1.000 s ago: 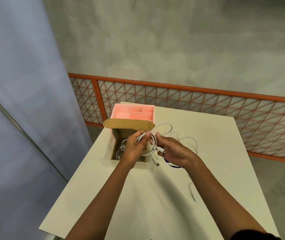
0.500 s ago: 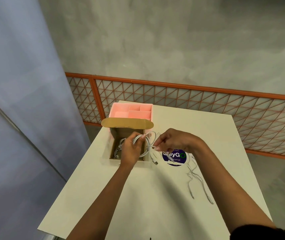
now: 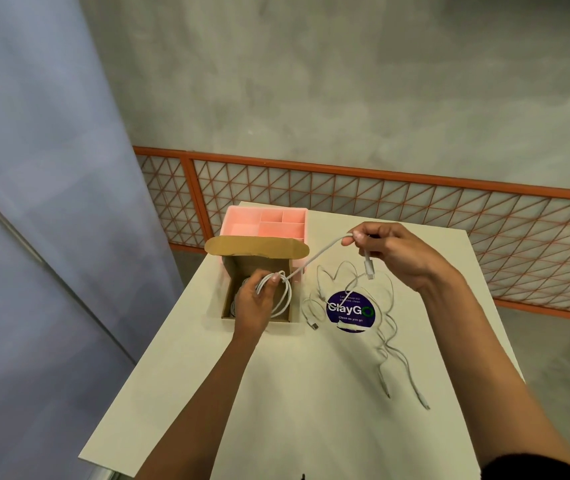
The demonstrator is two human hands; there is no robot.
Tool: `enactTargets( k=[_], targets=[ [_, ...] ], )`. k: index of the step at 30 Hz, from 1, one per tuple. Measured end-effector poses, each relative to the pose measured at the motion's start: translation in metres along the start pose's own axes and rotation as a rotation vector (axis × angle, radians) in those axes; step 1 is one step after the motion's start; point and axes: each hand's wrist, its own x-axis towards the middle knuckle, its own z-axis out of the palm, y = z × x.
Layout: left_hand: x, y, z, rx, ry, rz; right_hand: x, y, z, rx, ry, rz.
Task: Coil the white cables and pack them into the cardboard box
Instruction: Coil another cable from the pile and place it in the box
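Lying inside cardboard box (image 3: 256, 247): white cable (image 3: 233, 304)

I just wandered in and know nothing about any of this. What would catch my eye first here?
Two hands stretch a white cable between them: the left hand grips its coil over an open cardboard box, the right hand pinches the free end higher up. More loose cables sprawl on the table to the right, across a purple sticker; a pink tray sits behind the box.
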Motion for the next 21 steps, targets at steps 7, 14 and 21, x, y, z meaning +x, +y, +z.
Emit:
enactTargets(
  k=[7, 14, 21],
  targets=[
    [0.000, 0.005, -0.004, -0.210, -0.091, -0.133, 0.003, 0.015, -0.013, 0.150, 0.088, 0.066],
    [-0.005, 0.017, -0.013, -0.700, -0.273, -0.322, 0.008, 0.036, -0.017, 0.277, 0.103, 0.218],
    [-0.005, 0.021, -0.019, -0.750, -0.463, -0.340, 0.006, 0.055, -0.015, 0.613, 0.172, 0.390]
  ],
)
